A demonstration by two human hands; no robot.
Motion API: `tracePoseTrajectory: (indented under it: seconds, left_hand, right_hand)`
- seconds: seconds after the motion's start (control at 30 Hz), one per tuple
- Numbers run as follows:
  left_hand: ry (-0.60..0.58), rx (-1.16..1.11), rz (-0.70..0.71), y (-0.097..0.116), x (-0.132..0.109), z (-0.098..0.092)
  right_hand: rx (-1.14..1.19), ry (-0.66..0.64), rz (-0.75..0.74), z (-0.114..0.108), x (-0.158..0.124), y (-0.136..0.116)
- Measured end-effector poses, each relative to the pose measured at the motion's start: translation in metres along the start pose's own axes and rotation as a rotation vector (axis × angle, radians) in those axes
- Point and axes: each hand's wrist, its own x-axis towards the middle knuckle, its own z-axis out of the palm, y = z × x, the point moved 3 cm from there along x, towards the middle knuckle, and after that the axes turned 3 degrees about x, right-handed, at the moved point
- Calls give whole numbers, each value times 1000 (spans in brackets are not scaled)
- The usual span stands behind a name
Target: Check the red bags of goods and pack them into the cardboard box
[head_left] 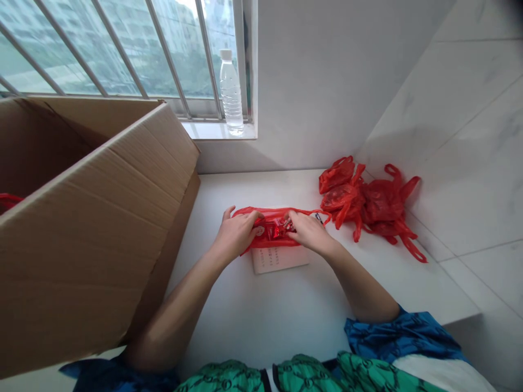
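A translucent red plastic bag [272, 231] lies across the white counter, stretched sideways between my hands. My left hand [236, 234] grips its left end, and my right hand [309, 233] holds its right end. Shiny red packets [281, 228] show through the bag's middle, their exact kind unclear. Under the bag lies a pale printed card or booklet [280, 259], partly hidden. A small dark-tipped item [317, 218] pokes out near my right fingers, too small to name.
A large open cardboard box [85, 218] stands at the left, beside my left arm, with red plastic inside [8, 201]. Several crumpled red bags [368, 201] lie at the right against the tiled wall. A water bottle [231, 92] stands on the barred window's sill.
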Motion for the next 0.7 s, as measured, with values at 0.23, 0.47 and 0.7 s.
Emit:
tracePoseTrajectory:
  seconds: [0.23, 0.47, 0.7]
  left_hand:
    - [-34, 150, 30, 0, -3, 15]
    - [8, 173, 28, 3, -1, 24]
    - [-51, 182, -21, -3, 0, 28]
  right_hand:
    - [-126, -159, 57, 3, -7, -6]
    - [-136, -46, 15, 8, 4, -14]
    - [-145, -6, -10, 20, 16, -8]
